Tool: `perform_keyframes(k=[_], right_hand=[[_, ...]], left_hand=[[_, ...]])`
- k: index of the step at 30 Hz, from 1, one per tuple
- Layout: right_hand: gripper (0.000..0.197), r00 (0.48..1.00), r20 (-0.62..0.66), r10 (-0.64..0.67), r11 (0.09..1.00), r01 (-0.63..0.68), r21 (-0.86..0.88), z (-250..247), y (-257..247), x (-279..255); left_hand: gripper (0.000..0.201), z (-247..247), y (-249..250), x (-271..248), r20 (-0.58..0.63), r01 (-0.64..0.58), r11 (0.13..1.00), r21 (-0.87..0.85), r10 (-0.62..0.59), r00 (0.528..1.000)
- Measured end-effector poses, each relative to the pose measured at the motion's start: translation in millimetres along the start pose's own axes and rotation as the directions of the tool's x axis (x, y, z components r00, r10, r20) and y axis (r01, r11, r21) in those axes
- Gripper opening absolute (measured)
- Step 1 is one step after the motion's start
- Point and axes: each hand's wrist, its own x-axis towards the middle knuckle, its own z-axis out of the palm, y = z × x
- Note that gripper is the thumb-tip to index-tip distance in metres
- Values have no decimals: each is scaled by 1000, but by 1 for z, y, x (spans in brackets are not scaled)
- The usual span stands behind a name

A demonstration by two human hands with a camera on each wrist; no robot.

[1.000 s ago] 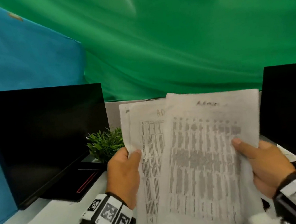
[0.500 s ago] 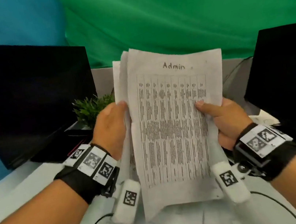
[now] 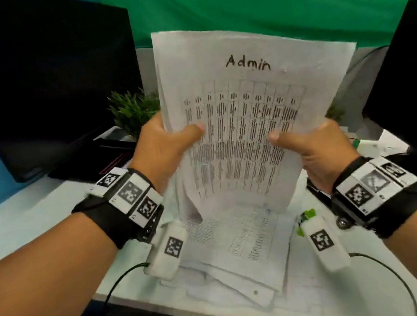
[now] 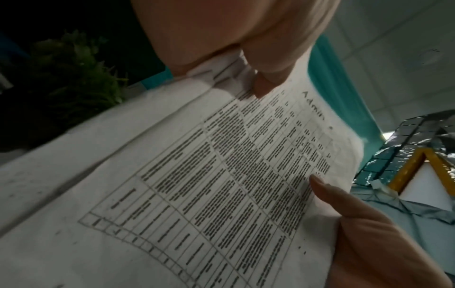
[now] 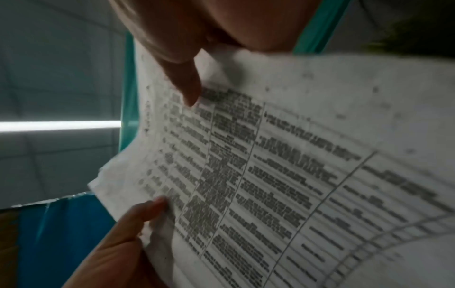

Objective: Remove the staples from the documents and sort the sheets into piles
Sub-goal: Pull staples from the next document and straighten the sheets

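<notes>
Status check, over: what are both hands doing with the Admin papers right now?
Left hand and right hand both grip the Admin sheets, held upright above the desk. More papers lie underneath. No staple visible. Nothing in the way.

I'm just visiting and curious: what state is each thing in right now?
Admin sheets: held upright above the desk, bottom curling.
Left hand: grips the sheets' left edge.
Right hand: grips their right edge.
Papers on the desk: lying flat, loosely overlapped.
Left monitor: screen dark.
Right monitor: screen dark.
</notes>
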Motion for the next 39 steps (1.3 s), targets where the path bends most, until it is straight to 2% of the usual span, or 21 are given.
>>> perform_keyframes(k=[3, 5, 7, 9, 10, 11, 12, 14, 16, 17, 18, 20, 22, 24, 26, 27, 29, 32, 36, 39], right_hand=[[44, 999, 51, 19, 999, -21, 43, 5, 3, 0], [42, 998, 59, 12, 999, -14, 36, 7, -3, 5], [32, 1000, -11, 16, 1000, -16, -18, 1, -8, 12], [20, 989, -147, 17, 991, -37, -131, -12, -5, 15], [17, 975, -215, 51, 988, -81, -130, -20, 0, 14], [15, 963, -241, 117, 987, -139, -78, -25, 5, 10], [15, 957, -211, 197, 980, -196, 29, -26, 10, 3], [25, 955, -47, 293, 904, -260, 339, -17, 16, -9], [43, 968, 63, 245, 820, -241, 519, -4, 15, -14], [46, 975, 61, 212, 810, -210, 548, -2, 12, -12], [45, 982, 20, 190, 827, -171, 535, -4, 8, -7], [40, 987, -81, 136, 898, -89, 432, -15, -2, 4], [38, 986, -135, 103, 947, -56, 316, -38, -10, 12], [39, 989, -104, 103, 975, -80, 209, -57, -18, 14], [35, 992, -67, 108, 991, -102, 89, -64, -22, 14], [31, 993, -60, 102, 994, -100, 32, -64, -22, 15], [26, 996, -51, 73, 997, -74, -20, -59, -19, 17], [30, 997, -51, 56, 998, -56, 16, -53, -12, 19], [45, 991, -34, 132, 991, -132, 15, -56, 12, 12], [33, 977, -60, 202, 979, -201, 31, -55, 39, 5]], left_hand=[[37, 6, 1, 2, 47, 11, 1000, 2, -11, 999], [33, 11, 8, 8, 27, 25, 999, -31, -24, 999], [35, 13, 16, 15, -32, 54, 984, -172, -61, 998], [34, 7, 19, 23, -113, 84, 934, -347, -130, 985], [35, 3, 19, 27, -133, 112, 896, -430, -186, 974], [40, 0, 19, 30, -106, 154, 830, -537, -247, 963], [46, -2, 17, 30, -61, 206, 746, -634, -314, 948], [45, 4, 13, 26, -15, 258, 629, -734, -394, 919], [48, 14, 2, 19, 86, 326, 561, -761, -411, 907], [52, 21, -2, 14, 155, 363, 526, -769, -397, 905], [48, 22, -6, 13, 164, 371, 533, -760, -395, 904], [29, 13, -11, 12, 86, 312, 611, -727, -370, 925], [39, -15, -15, 12, 28, 261, 713, -651, -320, 947], [35, -44, -16, 11, 40, 252, 835, -489, -268, 963], [25, -59, -17, 13, 135, 288, 916, -278, -260, 956], [28, -61, -17, 16, 170, 302, 932, -202, -270, 948], [51, -58, -15, 18, 180, 282, 948, -149, -254, 950], [61, -50, -16, 17, 73, 179, 965, -194, -168, 983], [54, -45, -42, 2, -22, 155, 980, -128, -159, 987], [46, -35, -63, -9, -78, 176, 982, -66, -181, 980]])
